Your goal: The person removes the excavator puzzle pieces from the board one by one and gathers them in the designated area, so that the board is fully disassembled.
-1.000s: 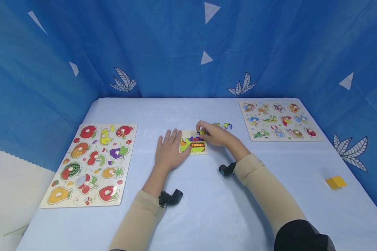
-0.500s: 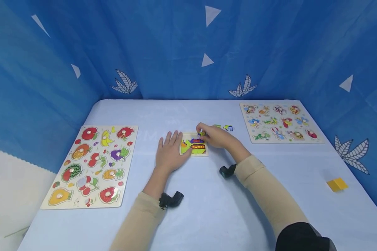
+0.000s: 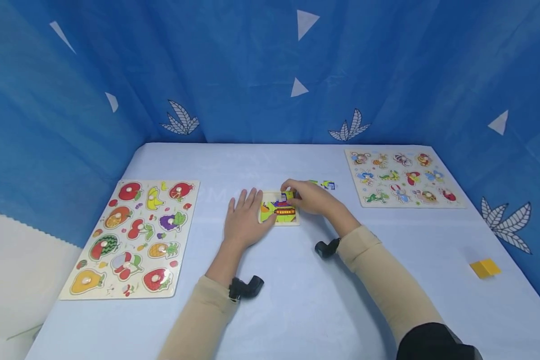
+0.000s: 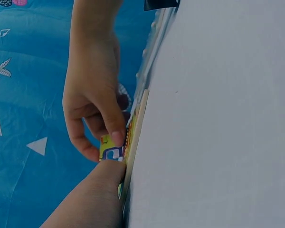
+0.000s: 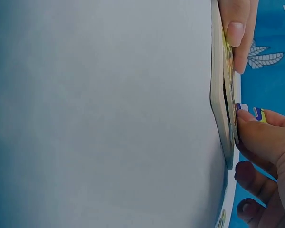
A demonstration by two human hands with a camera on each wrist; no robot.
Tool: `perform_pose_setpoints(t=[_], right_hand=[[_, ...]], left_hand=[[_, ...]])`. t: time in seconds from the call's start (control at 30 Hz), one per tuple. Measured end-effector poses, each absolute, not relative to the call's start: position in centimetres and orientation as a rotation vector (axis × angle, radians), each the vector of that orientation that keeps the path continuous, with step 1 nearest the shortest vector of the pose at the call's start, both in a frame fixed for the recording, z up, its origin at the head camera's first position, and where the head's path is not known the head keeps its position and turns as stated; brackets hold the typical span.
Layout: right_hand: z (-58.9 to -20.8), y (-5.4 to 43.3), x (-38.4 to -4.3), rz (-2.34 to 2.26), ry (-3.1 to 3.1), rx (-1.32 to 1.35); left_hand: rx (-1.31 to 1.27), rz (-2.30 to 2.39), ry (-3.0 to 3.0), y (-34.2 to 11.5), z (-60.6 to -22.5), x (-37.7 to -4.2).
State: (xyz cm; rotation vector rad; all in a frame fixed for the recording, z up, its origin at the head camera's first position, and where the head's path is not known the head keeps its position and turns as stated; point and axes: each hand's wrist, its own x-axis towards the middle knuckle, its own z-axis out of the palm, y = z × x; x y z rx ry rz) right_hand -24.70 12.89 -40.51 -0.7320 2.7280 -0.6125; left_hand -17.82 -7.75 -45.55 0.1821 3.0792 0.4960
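Observation:
A small wooden jigsaw tray (image 3: 285,224) with a green, red and purple vehicle picture lies mid-table. My left hand (image 3: 246,222) rests along its left side, fingers spread and thumb lying over the picture. At the tray's top right corner my right hand (image 3: 315,197) pinches a green and purple jigsaw piece (image 4: 111,151) between thumb and fingers. That piece stands tilted over the tray in the left wrist view. In the right wrist view, the right thumb and fingertips are close against the tray's edge (image 5: 218,95). Loose jigsaw pieces (image 3: 328,185) lie just behind the right hand, partly hidden.
A large fruit peg puzzle (image 3: 130,240) covers the table's left side. At the back right lies an insect peg puzzle (image 3: 405,177). A yellow block (image 3: 485,268) sits near the right edge. Blue curtain (image 3: 247,70) hangs behind the table.
The pinched piece tips flatter at the tray's top right corner, then tilts up again, with the right hand shifting only slightly. The left hand stays in place. The head view moves a little.

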Motion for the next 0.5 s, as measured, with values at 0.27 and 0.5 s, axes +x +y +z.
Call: perform_pose_setpoints(t=[0.27, 0.5], right_hand=[[-40.77, 12.96, -24.64, -0.676, 2.692, -0.739], [-41.01, 13.01, -24.58, -0.796, 2.674, -0.654]], left_hand=[[0.192, 0.503, 3.077, -7.68, -45.42, -17.72], [0.185, 0.505, 3.084, -7.66, -45.56, -17.75]])
